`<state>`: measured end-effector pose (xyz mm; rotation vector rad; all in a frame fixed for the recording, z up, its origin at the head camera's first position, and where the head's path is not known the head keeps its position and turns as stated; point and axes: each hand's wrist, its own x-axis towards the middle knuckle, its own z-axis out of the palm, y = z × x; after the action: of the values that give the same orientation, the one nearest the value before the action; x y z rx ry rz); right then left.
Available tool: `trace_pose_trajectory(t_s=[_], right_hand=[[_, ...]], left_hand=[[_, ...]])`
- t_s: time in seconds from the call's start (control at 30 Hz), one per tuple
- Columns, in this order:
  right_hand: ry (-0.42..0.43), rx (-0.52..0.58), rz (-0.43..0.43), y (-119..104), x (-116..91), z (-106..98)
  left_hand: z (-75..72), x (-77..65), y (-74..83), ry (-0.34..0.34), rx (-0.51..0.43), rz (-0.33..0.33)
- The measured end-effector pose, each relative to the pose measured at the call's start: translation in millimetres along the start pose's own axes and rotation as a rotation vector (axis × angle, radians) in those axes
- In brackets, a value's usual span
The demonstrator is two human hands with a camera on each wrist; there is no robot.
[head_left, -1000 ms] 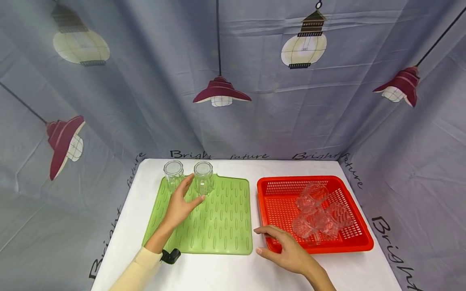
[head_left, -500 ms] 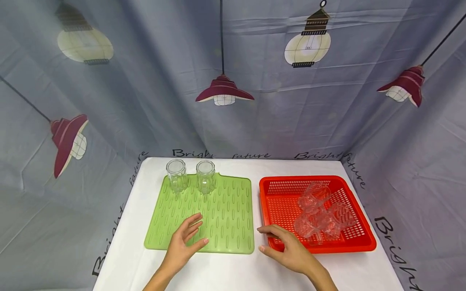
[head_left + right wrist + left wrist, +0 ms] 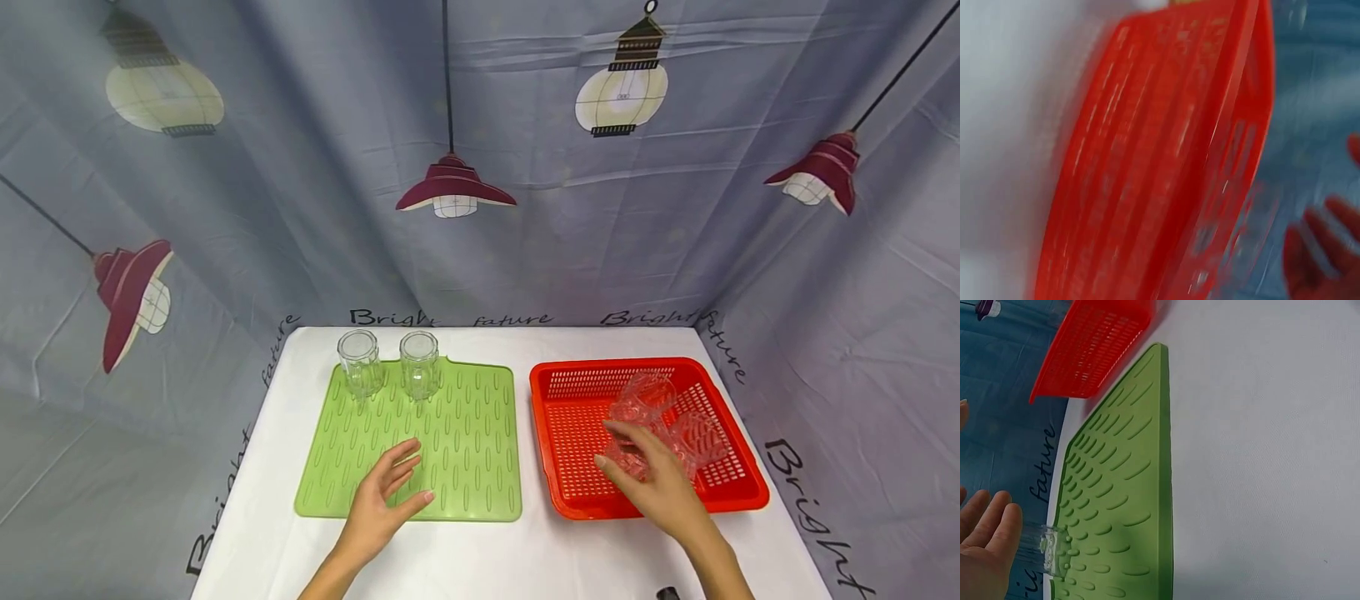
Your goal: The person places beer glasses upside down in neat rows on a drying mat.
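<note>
Two clear glass mugs stand at the back left of a ribbed green mat (image 3: 472, 450): a left mug (image 3: 362, 367) and a right mug (image 3: 420, 367). Over the mat's front part hovers my left hand (image 3: 381, 500), fingers loosely bent and holding nothing. My right hand (image 3: 660, 483) is above the red basket (image 3: 547, 442), thumb and fingers apart around nothing I can see. Several clear glass mugs (image 3: 701, 437) lie jumbled in the basket's right half, partly hidden by that hand. Motion blurs the right wrist view.
A white-covered table (image 3: 480, 567) carries the mat and the basket side by side, with a narrow gap between them. A grey curtain (image 3: 487, 267) printed with lamps closes off the back and both sides.
My left hand drew back from the two standing mugs to the mat's front, then stayed there. My right hand moved from the basket's front left corner to over the mugs inside.
</note>
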<state>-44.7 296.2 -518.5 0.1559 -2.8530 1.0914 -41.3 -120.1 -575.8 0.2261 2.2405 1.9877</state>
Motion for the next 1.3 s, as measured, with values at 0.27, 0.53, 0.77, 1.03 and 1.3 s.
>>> trace_pose_trajectory(t_s=[0.27,0.53,0.77,1.03,1.3], right_hand=[[0.187,-0.223,0.086,35,4,-15],[0.169,-0.247,0.182,42,1,-7],[0.161,-0.276,0.230,47,-4,4],[0.168,-0.267,0.248,50,-4,5],[0.233,-0.255,0.217,53,-2,9]], left_hand=[[-4.0,-1.9,-1.0,0.012,0.007,-0.018],[-7.9,-1.3,-2.6,0.029,0.001,-0.016],[-7.5,-1.7,-2.9,0.058,-0.027,-0.059],[-7.1,-2.2,-3.2,0.054,-0.032,-0.051],[-7.2,0.0,-2.2,0.048,-0.025,-0.037]])
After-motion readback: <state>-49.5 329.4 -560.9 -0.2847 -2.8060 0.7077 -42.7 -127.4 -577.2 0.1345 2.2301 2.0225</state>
